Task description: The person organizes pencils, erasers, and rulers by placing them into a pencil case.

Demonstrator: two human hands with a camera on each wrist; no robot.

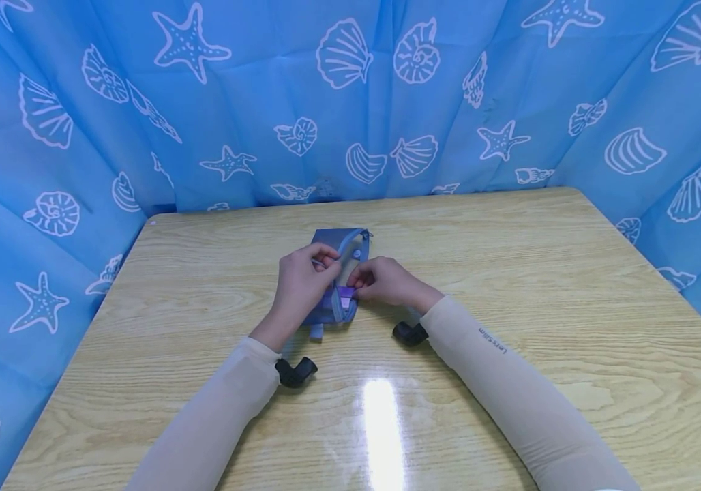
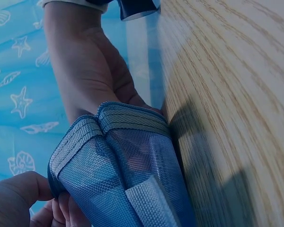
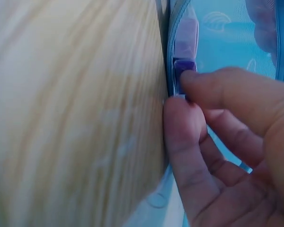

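A blue mesh zip pouch (image 1: 320,314) stands on the table with its zipped mouth spread open toward the right. My left hand (image 1: 301,278) pinches the upper edge of that mouth between thumb and fingers. At the lower end of the opening, my right hand (image 1: 390,283) holds a small purple block (image 3: 183,65) between thumb and forefinger, just inside the zip. Beyond it in the right wrist view lies a pale pink block (image 3: 185,39), along the pouch's lower side. A fabric tab (image 2: 151,203) sticks out from the pouch's near end in the left wrist view.
The wood-grain table (image 1: 510,273) spreads around the pouch, with a bright light reflection near the front. A blue shell-print curtain (image 1: 375,116) hangs behind and at both sides. Black wrist-worn devices (image 1: 295,372) hang below both sleeves.
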